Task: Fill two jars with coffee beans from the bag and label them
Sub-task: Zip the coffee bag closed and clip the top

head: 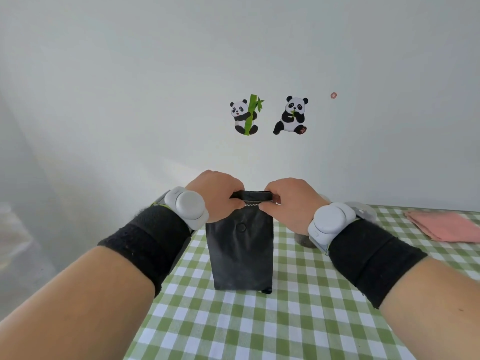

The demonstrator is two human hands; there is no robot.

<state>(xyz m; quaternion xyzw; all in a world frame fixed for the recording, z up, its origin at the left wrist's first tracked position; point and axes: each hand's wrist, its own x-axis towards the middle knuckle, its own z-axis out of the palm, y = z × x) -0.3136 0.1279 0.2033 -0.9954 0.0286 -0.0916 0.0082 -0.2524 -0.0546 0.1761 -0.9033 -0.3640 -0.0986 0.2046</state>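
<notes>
The black bag [240,252] stands upright on the checked counter [285,320]; the left hand [217,194] and right hand [292,201] each pinch its folded top edge, fingers curled round it; a pink cloth [445,227] lies far right

One view only, worn on your head, wide-angle. You face forward and a little down, over both forearms. Left hand [218,197] and right hand [291,201] sit near frame centre at arm's reach, pinching the top of the black bag [240,255]. Beyond the hands, white wall [130,87] fills the upper half. Under and right of them, green-checked tablecloth [298,307] runs to the bottom edge.
</notes>
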